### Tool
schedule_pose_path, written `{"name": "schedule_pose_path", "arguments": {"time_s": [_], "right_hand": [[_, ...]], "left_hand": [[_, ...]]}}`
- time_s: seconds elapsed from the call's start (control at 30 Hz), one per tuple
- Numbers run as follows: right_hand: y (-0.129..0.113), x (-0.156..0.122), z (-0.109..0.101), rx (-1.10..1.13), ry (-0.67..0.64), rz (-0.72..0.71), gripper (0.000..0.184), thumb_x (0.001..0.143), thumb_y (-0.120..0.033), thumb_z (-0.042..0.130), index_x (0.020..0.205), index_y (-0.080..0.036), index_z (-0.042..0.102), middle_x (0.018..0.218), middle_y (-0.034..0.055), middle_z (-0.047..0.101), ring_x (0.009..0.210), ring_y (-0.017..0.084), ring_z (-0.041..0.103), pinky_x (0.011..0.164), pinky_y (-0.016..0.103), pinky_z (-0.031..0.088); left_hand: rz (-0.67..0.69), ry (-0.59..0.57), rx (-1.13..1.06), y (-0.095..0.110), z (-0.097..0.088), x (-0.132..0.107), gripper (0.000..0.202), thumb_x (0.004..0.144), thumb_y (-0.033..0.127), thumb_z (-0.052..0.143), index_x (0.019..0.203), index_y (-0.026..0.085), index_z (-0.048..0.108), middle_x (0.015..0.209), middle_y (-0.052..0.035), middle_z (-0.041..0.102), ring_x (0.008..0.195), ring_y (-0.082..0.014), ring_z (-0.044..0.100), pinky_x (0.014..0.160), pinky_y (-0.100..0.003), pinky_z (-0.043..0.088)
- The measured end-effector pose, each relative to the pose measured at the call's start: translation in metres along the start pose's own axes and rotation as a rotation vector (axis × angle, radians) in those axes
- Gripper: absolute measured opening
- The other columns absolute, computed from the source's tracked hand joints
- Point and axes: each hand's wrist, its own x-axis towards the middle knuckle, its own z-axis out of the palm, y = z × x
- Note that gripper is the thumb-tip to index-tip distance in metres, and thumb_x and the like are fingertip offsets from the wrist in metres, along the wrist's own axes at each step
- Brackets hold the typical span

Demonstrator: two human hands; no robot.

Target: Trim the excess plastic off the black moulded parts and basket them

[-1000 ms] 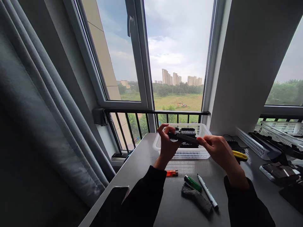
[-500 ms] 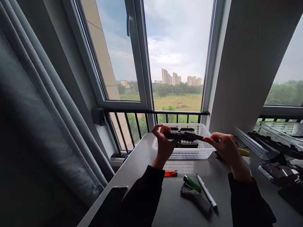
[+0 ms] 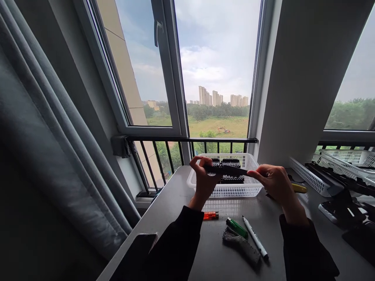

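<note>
A long, thin black plastic part spans the space between my two hands, seen nearly edge-on. Its left end is pinched between the thumb and fingers of my left hand. At the other end, my right hand grips it with the thumb along the near side. Behind and below the part stands a white plastic basket, in which several black parts with toothed edges lie. The held part and my left hand hide some of the basket's contents.
On the grey table lie an orange lighter, a green lighter, a dark grey rag-like piece and a white marker. A yellow-handled tool, more baskets and black parts occupy the right. A phone-like black slab is front left.
The held part has tilted slightly, so its face looks thinner and smoother. My right hand has shifted a little left. The whole view has moved slightly.
</note>
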Motion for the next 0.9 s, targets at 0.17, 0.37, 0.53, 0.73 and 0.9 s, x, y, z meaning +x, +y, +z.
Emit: {"name": "schedule_pose_path", "arguments": {"time_s": [0.17, 0.37, 0.53, 0.73, 0.9], "right_hand": [[-0.004, 0.001, 0.003, 0.032, -0.059, -0.007, 0.057, 0.086, -0.066, 0.051, 0.057, -0.018, 0.058, 0.052, -0.0018, 0.048, 0.05, 0.011, 0.038, 0.053, 0.026, 0.029], [0.016, 0.0, -0.005, 0.25, -0.168, 0.174, 0.059, 0.078, -0.073, 0.055, 0.058, -0.017, 0.053, 0.052, -0.0028, 0.039, 0.049, 0.01, 0.031, 0.048, 0.025, 0.024], [0.007, 0.003, 0.008, 0.684, -0.194, 0.397, 0.059, 0.072, -0.079, 0.055, 0.072, -0.02, 0.051, 0.056, -0.0047, 0.038, 0.045, 0.008, 0.027, 0.04, 0.023, 0.022], [-0.016, 0.003, 0.017, 0.7, -0.244, 0.332, 0.058, 0.06, -0.065, 0.077, 0.088, -0.019, 0.055, 0.06, -0.0061, 0.045, 0.051, 0.009, 0.04, 0.046, 0.021, 0.03], [-0.015, 0.003, 0.018, 0.74, -0.335, 0.331, 0.054, 0.061, -0.06, 0.079, 0.086, -0.019, 0.056, 0.062, -0.0042, 0.052, 0.057, 0.013, 0.052, 0.052, 0.023, 0.038]], "left_hand": [[0.036, -0.017, 0.004, 0.003, 0.0, -0.002, 0.075, 0.054, -0.001, 0.07, 0.105, 0.03, 0.025, 0.081, 0.0079, 0.048, 0.073, -0.0098, 0.049, 0.07, -0.024, 0.041], [0.019, 0.004, 0.024, 0.003, -0.003, 0.003, 0.074, 0.054, -0.001, 0.07, 0.106, 0.03, 0.026, 0.081, 0.0077, 0.048, 0.074, -0.0101, 0.049, 0.072, -0.025, 0.041], [-0.016, -0.032, 0.013, 0.005, 0.004, -0.003, 0.072, 0.053, -0.001, 0.071, 0.103, 0.029, 0.029, 0.083, 0.0069, 0.048, 0.074, -0.0104, 0.049, 0.073, -0.026, 0.042], [-0.016, -0.145, -0.024, 0.009, 0.006, -0.009, 0.069, 0.055, -0.001, 0.069, 0.103, 0.029, 0.029, 0.084, 0.0068, 0.046, 0.075, -0.0103, 0.048, 0.07, -0.024, 0.042], [-0.002, -0.222, -0.039, 0.012, 0.01, -0.013, 0.066, 0.055, 0.003, 0.074, 0.1, 0.028, 0.032, 0.084, 0.0062, 0.045, 0.074, -0.0101, 0.047, 0.069, -0.025, 0.042]]}}
